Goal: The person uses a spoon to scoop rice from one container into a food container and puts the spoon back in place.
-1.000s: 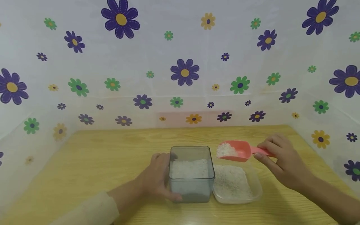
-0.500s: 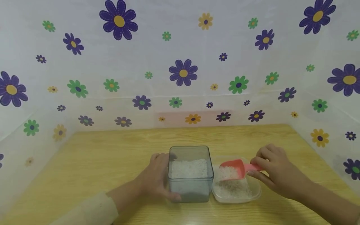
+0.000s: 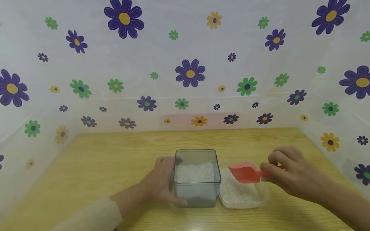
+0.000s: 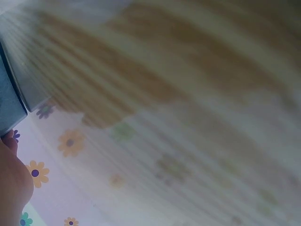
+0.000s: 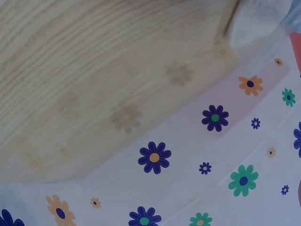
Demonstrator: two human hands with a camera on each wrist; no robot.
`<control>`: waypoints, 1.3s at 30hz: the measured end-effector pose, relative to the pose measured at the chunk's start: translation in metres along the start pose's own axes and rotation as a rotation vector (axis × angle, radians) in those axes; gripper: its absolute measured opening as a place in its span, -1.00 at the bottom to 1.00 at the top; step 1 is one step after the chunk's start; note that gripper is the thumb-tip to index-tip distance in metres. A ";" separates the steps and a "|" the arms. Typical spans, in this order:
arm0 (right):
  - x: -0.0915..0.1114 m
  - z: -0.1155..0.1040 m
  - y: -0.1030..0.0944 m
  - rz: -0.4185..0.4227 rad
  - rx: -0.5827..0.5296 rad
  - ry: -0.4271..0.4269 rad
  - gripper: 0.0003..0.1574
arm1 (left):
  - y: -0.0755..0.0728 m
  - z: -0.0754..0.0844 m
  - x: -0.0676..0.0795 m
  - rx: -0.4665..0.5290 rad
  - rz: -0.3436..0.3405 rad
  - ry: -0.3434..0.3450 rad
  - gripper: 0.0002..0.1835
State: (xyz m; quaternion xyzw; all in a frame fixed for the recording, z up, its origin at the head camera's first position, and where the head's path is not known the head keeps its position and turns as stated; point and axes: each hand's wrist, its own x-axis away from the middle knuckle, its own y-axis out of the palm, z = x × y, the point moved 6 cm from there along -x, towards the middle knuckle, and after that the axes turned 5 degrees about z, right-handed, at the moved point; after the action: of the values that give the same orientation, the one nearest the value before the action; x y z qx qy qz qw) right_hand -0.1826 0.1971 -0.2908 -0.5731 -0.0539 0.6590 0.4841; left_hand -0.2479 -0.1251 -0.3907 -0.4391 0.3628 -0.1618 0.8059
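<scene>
In the head view my left hand [image 3: 162,183] holds a square grey see-through container [image 3: 196,195] by its left side, thumb on the front and fingers behind. White rice [image 3: 195,173] lies inside it. My right hand [image 3: 292,173] grips the handle of a pink-red scoop [image 3: 245,173], which is tilted over a low clear plastic tub [image 3: 242,205]. No grains show on the scoop. More rice [image 3: 238,194] fills much of the tub, right beside the container. The left wrist view catches the container's edge [image 4: 9,94]; in the right wrist view a sliver of scoop [image 5: 296,47] appears.
A light wood-grain table [image 3: 124,154] carries both vessels. Flower-printed white sheeting [image 3: 162,64] rises behind the table and along both sides.
The scoop, which held rice above the tub, came down over it and has turned, with its rice no longer visible. The left hand and container stay in place.
</scene>
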 end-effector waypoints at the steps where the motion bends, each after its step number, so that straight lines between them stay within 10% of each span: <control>1: -0.003 0.001 -0.003 0.021 0.010 0.000 -0.45 | 0.000 0.000 0.000 0.003 -0.001 -0.001 0.29; 8: -0.030 0.009 -0.017 0.218 -0.007 0.108 -0.39 | 0.001 -0.002 -0.002 0.015 0.002 0.007 0.29; 15: -0.055 0.005 -0.005 0.205 -0.087 0.155 -0.42 | 0.001 -0.002 0.000 0.019 0.010 0.007 0.28; 27: -0.095 -0.016 0.024 -0.003 -0.099 0.036 -0.43 | -0.001 0.000 -0.003 -0.021 0.005 0.023 0.28; 39: -0.121 -0.021 0.063 -0.464 0.000 0.046 -0.77 | -0.001 -0.002 -0.003 0.003 0.015 0.018 0.26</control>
State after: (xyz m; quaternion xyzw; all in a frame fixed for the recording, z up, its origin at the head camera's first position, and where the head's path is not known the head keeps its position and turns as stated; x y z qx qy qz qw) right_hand -0.2172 0.0694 -0.2519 -0.5605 -0.1731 0.5167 0.6237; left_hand -0.2509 -0.1252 -0.3896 -0.4337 0.3733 -0.1602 0.8043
